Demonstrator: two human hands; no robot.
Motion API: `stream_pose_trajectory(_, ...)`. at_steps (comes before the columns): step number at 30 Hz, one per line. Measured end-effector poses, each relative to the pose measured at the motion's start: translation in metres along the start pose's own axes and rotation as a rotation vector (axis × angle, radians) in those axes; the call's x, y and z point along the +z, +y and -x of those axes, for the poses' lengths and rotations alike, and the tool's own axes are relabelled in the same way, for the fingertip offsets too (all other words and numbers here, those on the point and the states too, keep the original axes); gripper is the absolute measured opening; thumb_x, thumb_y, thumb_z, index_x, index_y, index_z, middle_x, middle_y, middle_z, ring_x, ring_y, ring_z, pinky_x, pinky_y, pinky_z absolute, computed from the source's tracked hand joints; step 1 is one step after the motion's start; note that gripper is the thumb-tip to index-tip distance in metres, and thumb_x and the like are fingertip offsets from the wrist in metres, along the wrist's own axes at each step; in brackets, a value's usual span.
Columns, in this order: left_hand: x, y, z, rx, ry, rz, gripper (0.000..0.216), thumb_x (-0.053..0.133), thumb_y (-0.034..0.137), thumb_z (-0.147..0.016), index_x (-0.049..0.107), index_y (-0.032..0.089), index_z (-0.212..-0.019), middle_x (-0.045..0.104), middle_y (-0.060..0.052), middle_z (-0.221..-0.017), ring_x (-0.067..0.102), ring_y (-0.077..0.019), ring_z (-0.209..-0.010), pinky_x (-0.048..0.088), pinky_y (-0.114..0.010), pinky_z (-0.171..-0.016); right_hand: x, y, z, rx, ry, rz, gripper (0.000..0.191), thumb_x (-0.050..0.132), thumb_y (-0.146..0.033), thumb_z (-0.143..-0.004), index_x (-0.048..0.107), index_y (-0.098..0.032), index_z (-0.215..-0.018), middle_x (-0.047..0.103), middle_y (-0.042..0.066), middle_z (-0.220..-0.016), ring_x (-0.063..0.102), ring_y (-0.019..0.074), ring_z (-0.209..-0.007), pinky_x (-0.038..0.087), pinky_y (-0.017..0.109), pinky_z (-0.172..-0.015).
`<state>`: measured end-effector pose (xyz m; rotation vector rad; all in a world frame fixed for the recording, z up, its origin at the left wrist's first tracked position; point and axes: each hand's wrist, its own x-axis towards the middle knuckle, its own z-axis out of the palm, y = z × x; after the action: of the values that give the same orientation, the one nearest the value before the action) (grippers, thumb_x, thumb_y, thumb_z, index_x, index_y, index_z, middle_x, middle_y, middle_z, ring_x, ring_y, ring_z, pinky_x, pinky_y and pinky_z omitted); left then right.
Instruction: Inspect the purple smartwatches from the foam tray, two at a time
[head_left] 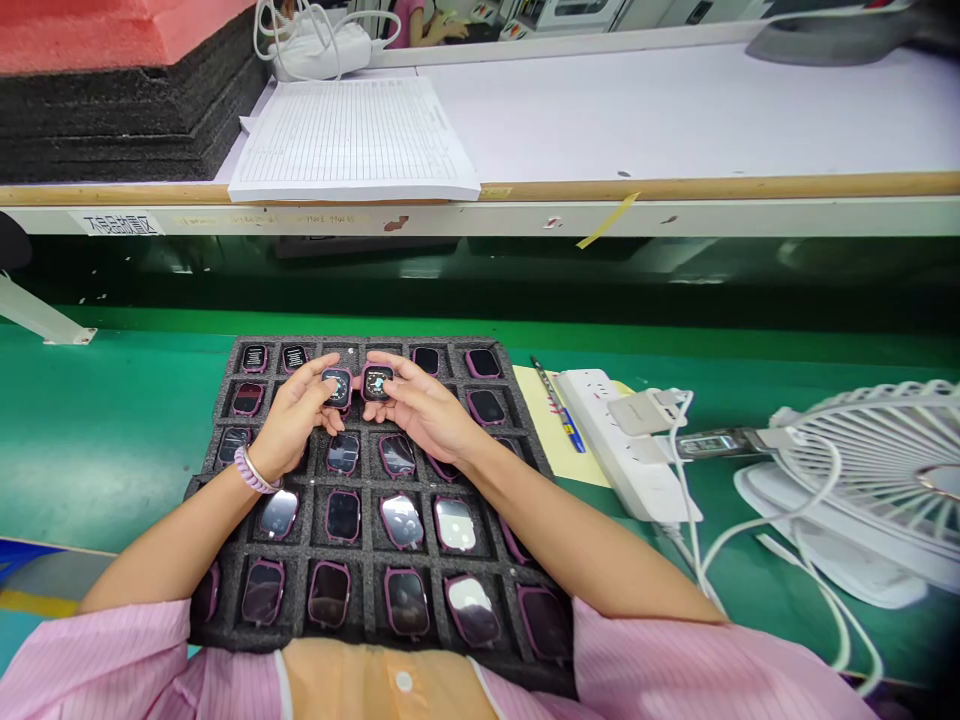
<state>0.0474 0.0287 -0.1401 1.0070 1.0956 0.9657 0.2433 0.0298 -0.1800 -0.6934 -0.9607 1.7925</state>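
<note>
My left hand (301,405) grips a smartwatch (337,388) with a lit watch face, thumb against the screen. Close beside it, my right hand (420,405) grips a second smartwatch (376,382), also lit, its thumb on the display. Both watches are held side by side above a black foam tray (367,625). In the tray's compartments lie many purple-framed smartwatches without straps, such as a dark-screened watch (406,602). At the far left of the tray, a watch (255,358) shows white text on its screen. My forearms cover some compartments.
Right of the tray are a yellow paper (536,420), a pen (559,405), a white power strip (626,445) with cables and a white fan (885,480). A shelf above holds printed sheets (352,140), a white adapter (326,50) and stacked foam (120,110). Another person (420,22) sits behind.
</note>
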Motion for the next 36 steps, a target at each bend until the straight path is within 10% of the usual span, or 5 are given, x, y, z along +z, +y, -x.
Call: stream_pose_trajectory(36, 0.0002, -0.0043, 0.0004, 0.092, -0.094, -0.083, 0.042, 0.072, 0.026, -0.074, 0.054, 0.018, -0.111, 0.068, -0.001, -0.1, 0.072, -0.0108, -0.059, 0.061, -0.022, -0.058, 0.0007, 0.0005, 0.0017, -0.094, -0.033, 0.139, 0.042, 0.08, -0.025, -0.083, 0.061, -0.021, -0.121, 0.068, -0.001, -0.09, 0.067, 0.0149, -0.069, 0.052, 0.027, -0.065)
